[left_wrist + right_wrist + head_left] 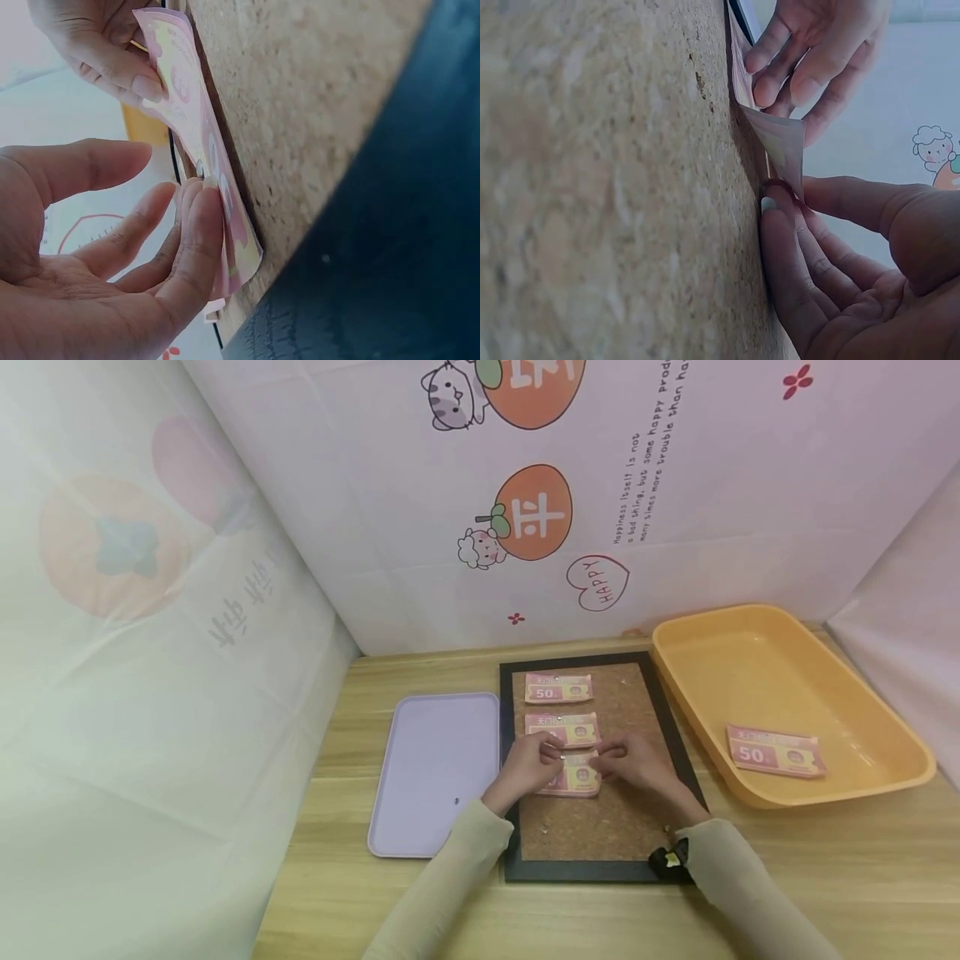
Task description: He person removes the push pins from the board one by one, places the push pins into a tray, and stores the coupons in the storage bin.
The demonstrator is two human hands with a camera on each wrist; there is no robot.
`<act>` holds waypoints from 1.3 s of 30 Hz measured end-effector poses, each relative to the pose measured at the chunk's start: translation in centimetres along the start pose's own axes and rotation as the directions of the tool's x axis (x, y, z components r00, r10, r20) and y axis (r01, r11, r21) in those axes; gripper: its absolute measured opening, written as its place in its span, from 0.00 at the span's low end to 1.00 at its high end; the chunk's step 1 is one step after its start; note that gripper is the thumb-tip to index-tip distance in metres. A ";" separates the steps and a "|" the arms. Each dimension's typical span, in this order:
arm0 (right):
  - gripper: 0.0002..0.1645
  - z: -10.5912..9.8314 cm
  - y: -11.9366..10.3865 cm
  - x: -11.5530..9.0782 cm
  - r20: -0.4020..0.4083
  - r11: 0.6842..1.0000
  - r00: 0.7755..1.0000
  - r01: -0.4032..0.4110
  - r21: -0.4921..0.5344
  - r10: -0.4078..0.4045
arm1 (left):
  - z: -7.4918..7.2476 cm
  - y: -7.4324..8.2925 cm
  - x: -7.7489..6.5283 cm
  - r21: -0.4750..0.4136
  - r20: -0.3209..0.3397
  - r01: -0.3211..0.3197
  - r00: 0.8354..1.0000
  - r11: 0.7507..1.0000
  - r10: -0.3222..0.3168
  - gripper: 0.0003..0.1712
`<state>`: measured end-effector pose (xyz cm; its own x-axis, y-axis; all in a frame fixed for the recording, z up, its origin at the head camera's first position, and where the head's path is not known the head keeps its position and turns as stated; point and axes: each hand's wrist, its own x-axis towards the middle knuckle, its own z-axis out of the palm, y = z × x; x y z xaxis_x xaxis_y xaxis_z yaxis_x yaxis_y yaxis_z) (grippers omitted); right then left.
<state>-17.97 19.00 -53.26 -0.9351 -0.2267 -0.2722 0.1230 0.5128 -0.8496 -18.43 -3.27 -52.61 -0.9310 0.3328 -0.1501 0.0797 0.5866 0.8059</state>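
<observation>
Head view shows, from left, white printed cloth [360,485] around a wood-grain table [337,777], one lilac tray [438,760], then one cork board [600,831] with three pink coupons [558,688]. On the lowest coupon [583,781], whose long axis runs left to right, yellow end to right, the left hand [528,767] rests relaxed fingers; the right hand [637,762] pinches its right edge. Last, one yellow basin [765,685] contains a fourth coupon [776,752].

A pink-and-yellow paper coupon [580,777] lay printed side up on the corkboard [600,831] between the left hand [529,766] and the right hand [637,762], its end in the right hand's pinch bent upward.
</observation>
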 end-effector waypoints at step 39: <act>0.23 0.2 -0.6 0.5 0.015 0.998 1.000 -0.003 -0.059 0.004 | 0.7 1.2 1.9 0.161 -0.050 0.113 0.993 0.980 -0.106 0.11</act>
<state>-18.44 18.44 -53.00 -0.9295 -0.2370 -0.2825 0.1064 0.5613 -0.8207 -19.89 -1.43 -52.30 -0.9509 0.2310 -0.2061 0.0302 0.7318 0.6808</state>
